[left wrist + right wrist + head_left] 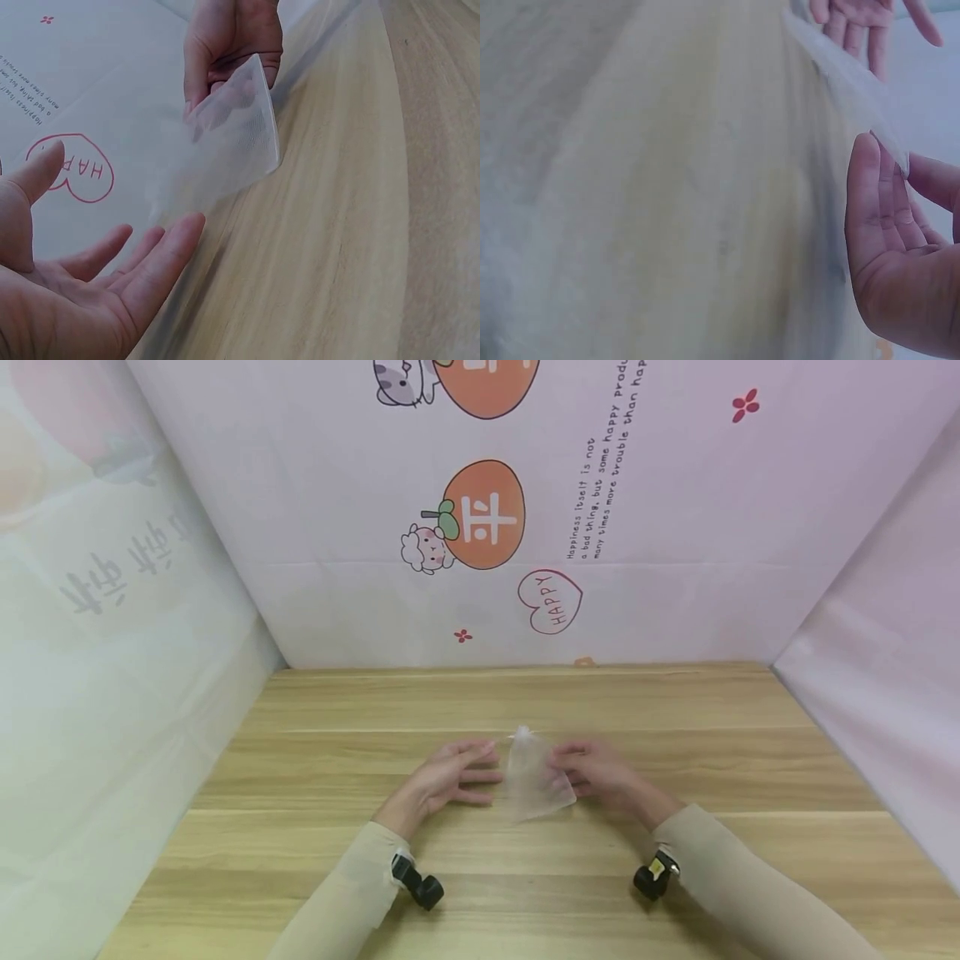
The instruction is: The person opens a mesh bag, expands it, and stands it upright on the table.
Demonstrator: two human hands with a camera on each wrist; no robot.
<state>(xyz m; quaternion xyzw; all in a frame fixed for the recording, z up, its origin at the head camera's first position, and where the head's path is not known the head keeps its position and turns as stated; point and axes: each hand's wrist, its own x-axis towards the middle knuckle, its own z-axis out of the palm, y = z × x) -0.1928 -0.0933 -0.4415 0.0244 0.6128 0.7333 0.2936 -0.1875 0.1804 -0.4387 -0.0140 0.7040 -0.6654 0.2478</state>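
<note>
A small sheer white drawstring pouch (534,781) hangs above the wooden table, its gathered top pointing away from me in the head view. My right hand (600,775) pinches its right side between thumb and fingers; some fingertips show through the mesh. In the right wrist view, the thumb of the right hand (900,247) meets the pouch (855,86) at its edge. To the left of the pouch is my left hand (453,774), fingers spread and fairly straight. The left wrist view shows this left hand (97,292) with its thumb well apart, near the pouch (232,142).
The wooden tabletop (360,877) extends beneath both hands. A printed white cloth (660,527) stands behind it, with pale cloth walls at left and right. A small dark camera (418,883) sits on the left wrist, another camera (654,877) on the right.
</note>
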